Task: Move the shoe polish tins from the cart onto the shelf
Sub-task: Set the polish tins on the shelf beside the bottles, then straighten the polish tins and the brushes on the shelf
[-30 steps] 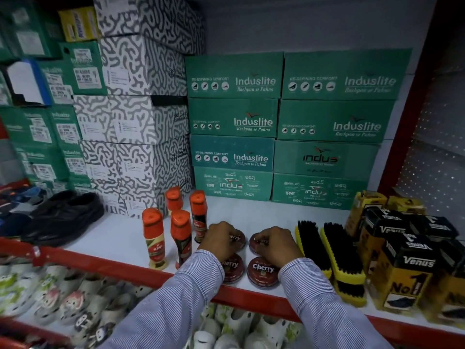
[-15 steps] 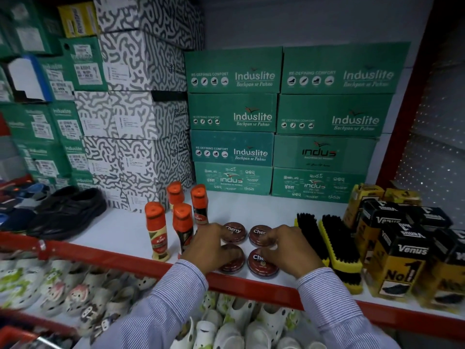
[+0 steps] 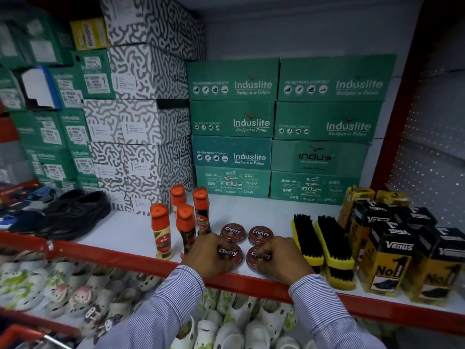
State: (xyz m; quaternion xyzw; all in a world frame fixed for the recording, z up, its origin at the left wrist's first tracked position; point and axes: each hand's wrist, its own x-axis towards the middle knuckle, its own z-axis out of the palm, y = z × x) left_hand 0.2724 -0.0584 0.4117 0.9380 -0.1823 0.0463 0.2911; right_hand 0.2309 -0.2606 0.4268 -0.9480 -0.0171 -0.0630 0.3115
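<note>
Two stacks of boxes fill the far side of the shelf (image 3: 264,212): green boxes (image 3: 281,127) at the middle and right, patterned grey-and-white boxes (image 3: 148,117) to their left. Black shoes (image 3: 75,215) lie at the far left of the shelf. Yellow-and-black cartons (image 3: 387,253) stand in a cluster at the right, and just left of them lie two yellow-backed brushes (image 3: 324,243) with black bristles. Four orange-capped polish bottles (image 3: 181,220) stand upright left of centre. Between the bottles and the brushes, four round dark-red tins sit in a square on the shelf, close to its red front edge: the far pair (image 3: 246,232) lies untouched, side by side. The left hand (image 3: 210,255) rests on the near left tin (image 3: 229,253), fingers curled around its left edge. The right hand (image 3: 279,258) covers the right side of the near right tin (image 3: 258,256), fingers closed on its rim.
</note>
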